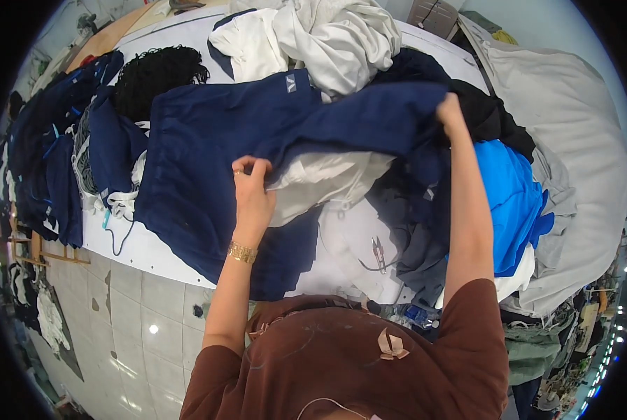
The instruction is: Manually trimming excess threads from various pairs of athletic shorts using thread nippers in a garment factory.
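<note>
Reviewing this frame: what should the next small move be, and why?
Probably lower the right hand, laying the raised end of the navy-blue fabric garment flat: that hand holds the end up, the left hand has its fingers curled beside the garment's folded edge, and crumpled off-white cloth shows along that edge.

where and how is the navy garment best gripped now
Probably at the left edge of the navy garment, pinched from the left side: that edge looks gathered and has no hand on it, while the right hand holds the opposite end raised.
</note>
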